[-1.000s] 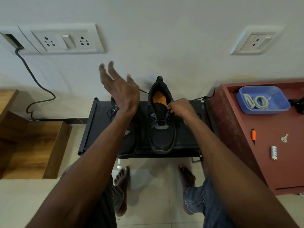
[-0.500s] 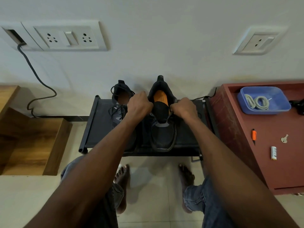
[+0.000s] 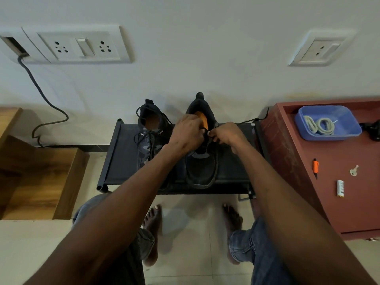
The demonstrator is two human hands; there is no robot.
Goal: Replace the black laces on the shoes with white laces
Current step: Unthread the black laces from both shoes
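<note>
— Presently, where does the lace [image 3: 247,120] sit?
— On the right shoe [image 3: 202,161], far end trailing off the rack [image 3: 121,159]. Thin, limp; best pinched near an eyelet.
— Hands?
— Left hand [image 3: 188,133] curled at the tongue; right hand [image 3: 225,133] pinching lace. White laces [image 3: 319,126] wait in the tub [image 3: 353,128], right.

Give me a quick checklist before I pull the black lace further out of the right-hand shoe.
1. Both hands at the lace: ok. Left hand and right hand pinch at the black lace by the right-hand shoe's throat.
2. Lace free of remaining eyelets: cannot tell, hands hide them.
3. Shoe steady on black rack: ok, sole flat.
4. White laces ready: ok, coiled in blue tray on red cabinet.
5. Left-hand shoe done: not ok, black lace in.
</note>
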